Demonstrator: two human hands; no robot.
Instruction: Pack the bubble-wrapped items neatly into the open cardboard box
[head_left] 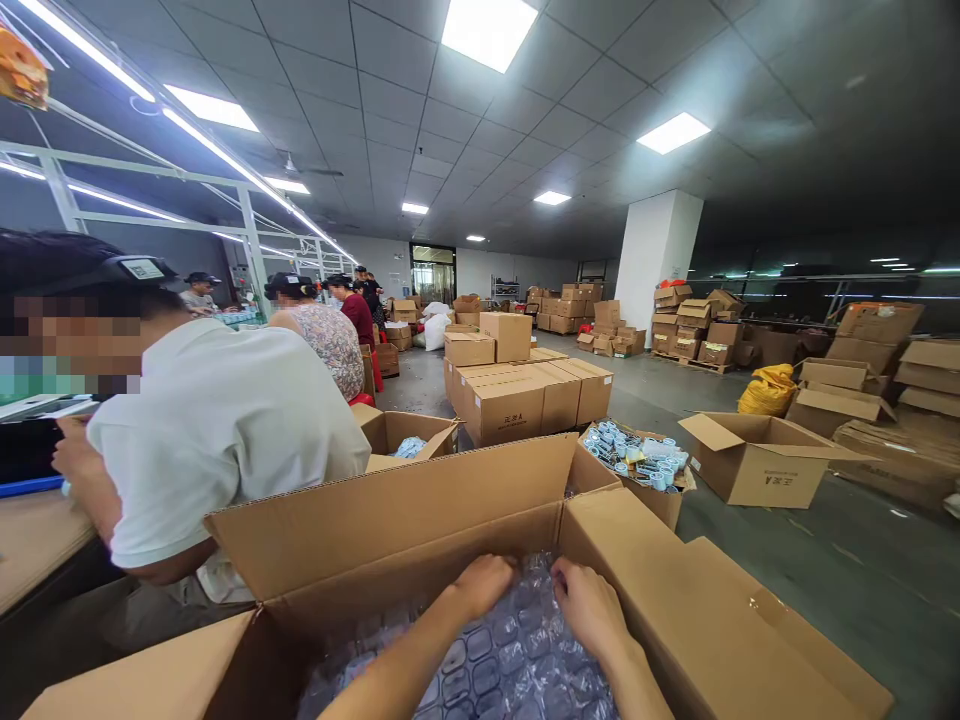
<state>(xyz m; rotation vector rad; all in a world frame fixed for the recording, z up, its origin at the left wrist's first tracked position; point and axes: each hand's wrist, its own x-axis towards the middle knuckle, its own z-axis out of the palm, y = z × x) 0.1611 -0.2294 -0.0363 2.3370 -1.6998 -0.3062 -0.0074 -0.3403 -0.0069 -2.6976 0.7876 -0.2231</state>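
We've got our left hand (484,583) and right hand (592,605) both pinching the clear bubble-wrap sheet (495,660) inside the big open brown cardboard box (390,530), probably tucking it flat.

Your left hand (484,583) and right hand (592,605) reach forward side by side, close but apart, knuckles up and fingers curled downward. Both bare forearms rise from the lower edge, converging toward the wrists.

- Your left hand (484,583) and right hand (592,605) hide their fingertips in the bubble wrap (495,660).
- The bottom edge cuts off your box (420,530).
- The far boxes (570,305) are too small to read.
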